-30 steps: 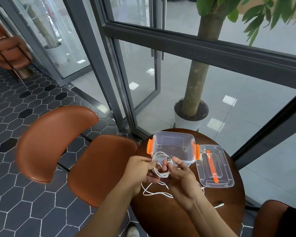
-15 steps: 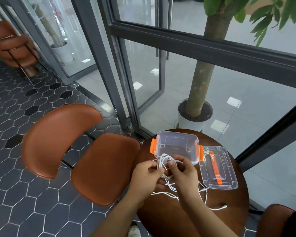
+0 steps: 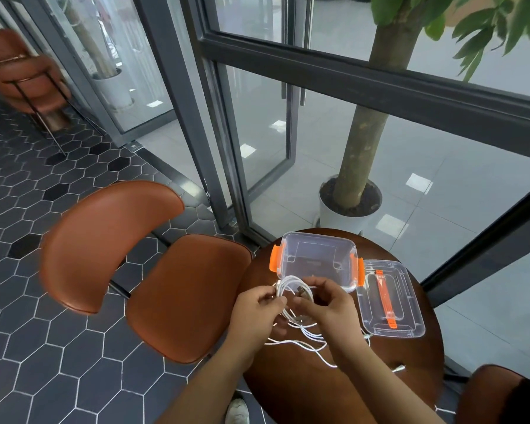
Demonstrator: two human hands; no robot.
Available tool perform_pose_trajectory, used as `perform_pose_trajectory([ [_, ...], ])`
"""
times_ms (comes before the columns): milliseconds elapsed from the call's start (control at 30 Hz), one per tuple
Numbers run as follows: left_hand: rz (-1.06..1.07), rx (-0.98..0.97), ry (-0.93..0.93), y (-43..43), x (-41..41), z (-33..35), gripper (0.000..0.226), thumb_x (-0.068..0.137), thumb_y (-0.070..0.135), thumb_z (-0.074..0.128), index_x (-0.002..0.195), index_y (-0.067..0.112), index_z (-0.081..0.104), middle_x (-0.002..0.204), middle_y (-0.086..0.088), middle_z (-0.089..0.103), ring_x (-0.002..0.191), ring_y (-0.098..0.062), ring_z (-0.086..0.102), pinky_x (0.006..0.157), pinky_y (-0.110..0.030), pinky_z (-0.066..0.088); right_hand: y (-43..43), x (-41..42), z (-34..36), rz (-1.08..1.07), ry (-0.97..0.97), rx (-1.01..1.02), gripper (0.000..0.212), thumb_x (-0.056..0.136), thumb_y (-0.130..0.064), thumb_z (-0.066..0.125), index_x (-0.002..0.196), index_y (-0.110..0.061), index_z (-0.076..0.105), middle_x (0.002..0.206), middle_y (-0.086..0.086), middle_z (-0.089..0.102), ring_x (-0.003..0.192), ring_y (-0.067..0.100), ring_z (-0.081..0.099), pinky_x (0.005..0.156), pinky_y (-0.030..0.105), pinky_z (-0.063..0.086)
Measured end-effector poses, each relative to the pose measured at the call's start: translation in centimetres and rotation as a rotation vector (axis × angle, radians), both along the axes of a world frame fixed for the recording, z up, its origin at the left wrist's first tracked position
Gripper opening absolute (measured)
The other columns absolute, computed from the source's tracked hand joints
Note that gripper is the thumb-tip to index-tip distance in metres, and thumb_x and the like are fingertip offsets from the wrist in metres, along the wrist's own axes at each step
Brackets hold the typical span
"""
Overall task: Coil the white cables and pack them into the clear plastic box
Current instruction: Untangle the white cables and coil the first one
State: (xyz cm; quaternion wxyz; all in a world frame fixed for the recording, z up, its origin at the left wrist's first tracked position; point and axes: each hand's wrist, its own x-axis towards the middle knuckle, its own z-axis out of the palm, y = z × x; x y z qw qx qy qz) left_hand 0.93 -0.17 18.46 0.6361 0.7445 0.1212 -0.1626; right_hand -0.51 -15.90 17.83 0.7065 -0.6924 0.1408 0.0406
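Observation:
A white cable [image 3: 288, 286] is held in loops above the round dark wooden table [image 3: 303, 390], just in front of the clear plastic box [image 3: 315, 258] with orange clips, which stands open. My left hand [image 3: 254, 313] pinches the coil's left side. My right hand [image 3: 328, 304] grips its right side, a plug end showing between thumb and fingers. Loose white cable strands [image 3: 306, 344] trail on the table under both hands, one plug end [image 3: 399, 368] lying to the right.
The box's clear lid [image 3: 390, 304] with an orange handle lies right of the box. A brown chair [image 3: 135, 270] stands left of the table, another chair's edge [image 3: 490, 393] at the lower right. Glass doors and a potted tree [image 3: 352, 191] are behind the table.
The coil has grown wider and sits a little farther left; both hands have shifted along it while less loose cable trails on the table. The view has also drifted.

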Motion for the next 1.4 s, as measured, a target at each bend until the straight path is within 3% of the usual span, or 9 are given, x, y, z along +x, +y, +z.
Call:
perform_pose_trajectory([
  [200,0.041,-0.03,0.011,0.0,-0.1,0.0,0.016,0.096,0.006,0.063,0.096,0.012,0.077,0.08,-0.019,0.075,0.06,-0.026,0.072,0.061,-0.043,0.064,-0.1,-0.1,-0.6,-0.022,-0.003,-0.066,0.018,0.081,-0.011,0.082,0.094,-0.016,0.07,0.082,-0.001,0.079,0.073,0.016,0.076,0.06,0.021,0.057],
  [267,0.044,-0.048,0.013,-0.3,-0.1,0.2,0.021,0.097,0.005,0.061,0.09,0.015,0.078,0.078,-0.019,0.075,0.059,-0.025,0.071,0.057,-0.036,0.062,0.2,-0.2,-1.0,-0.098,0.003,0.079,0.013,0.085,-0.007,0.077,0.096,-0.01,0.069,0.083,0.007,0.079,0.075,0.025,0.077,0.06,0.026,0.058],
  [367,0.033,-0.038,-0.008,-0.7,-0.1,0.4,0.025,0.098,0.005,0.059,0.09,0.02,0.078,0.076,-0.011,0.077,0.059,-0.023,0.073,0.055,-0.03,0.06,0.9,-0.2,-1.2,-0.204,0.109,0.472,0.009,0.09,-0.001,0.068,0.099,-0.002,0.067,0.089,0.023,0.076,0.079,0.033,0.073,0.072,0.043,0.06],
  [467,-0.01,0.039,-0.059,-0.9,-0.1,0.1,0.028,0.098,0.009,0.058,0.089,0.027,0.077,0.074,-0.004,0.077,0.061,-0.023,0.075,0.059,-0.037,0.063,1.3,-0.1,-1.2,-0.207,0.168,0.677,0.008,0.092,-0.002,0.064,0.098,-0.002,0.069,0.09,0.021,0.074,0.078,0.027,0.071,0.067,0.041,0.061],
  [700,0.003,-0.055,0.042,0.0,-0.5,-0.6,0.034,0.097,0.006,0.059,0.085,0.029,0.08,0.078,-0.012,0.077,0.061,-0.026,0.073,0.06,-0.038,0.062,0.3,0.1,-1.5,0.019,0.103,0.343,0.027,0.085,0.0,0.074,0.111,-0.006,0.066,0.103,0.019,0.077,0.095,0.04,0.074,0.079,0.047,0.061],
  [1000,0.058,-0.055,0.09,0.8,-0.7,-1.5,0.027,0.096,0.004,0.061,0.085,0.021,0.078,0.074,-0.01,0.077,0.061,-0.024,0.071,0.056,-0.036,0.061,-0.2,0.4,-1.5,0.17,0.172,0.056,0.033,0.084,-0.007,0.078,0.113,-0.01,0.064,0.093,0.001,0.08,0.084,0.018,0.078,0.063,0.019,0.057],
  [1233,0.099,-0.08,0.115,1.3,-0.5,-2.5,0.028,0.098,0.004,0.06,0.084,0.022,0.077,0.068,-0.005,0.076,0.056,-0.017,0.069,0.054,-0.034,0.061,-0.1,0.6,-2.6,0.189,0.234,-0.063,0.042,0.081,-0.026,0.082,0.12,-0.015,0.067,0.106,0.001,0.077,0.092,0.016,0.076,0.082,0.033,0.063],
  [1333,0.13,-0.074,0.127,1.6,-0.4,-3.3,0.03,0.098,0.005,0.06,0.082,0.025,0.076,0.068,-0.003,0.076,0.056,-0.015,0.069,0.053,-0.033,0.06,0.4,0.2,-3.2,0.116,0.211,-0.179,0.038,0.077,-0.036,0.085,0.109,-0.029,0.065,0.109,-0.006,0.073,0.099,0.012,0.07,0.088,0.037,0.059],
  [1400,0.146,-0.06,0.131,1.9,-0.4,-3.8,0.028,0.097,0.006,0.061,0.084,0.026,0.076,0.071,-0.002,0.078,0.056,-0.014,0.07,0.053,-0.032,0.06,0.5,-0.1,-3.5,0.029,0.153,-0.357,0.03,0.075,-0.046,0.084,0.091,-0.036,0.061,0.095,-0.013,0.07,0.089,0.007,0.067,0.078,0.031,0.056],
])
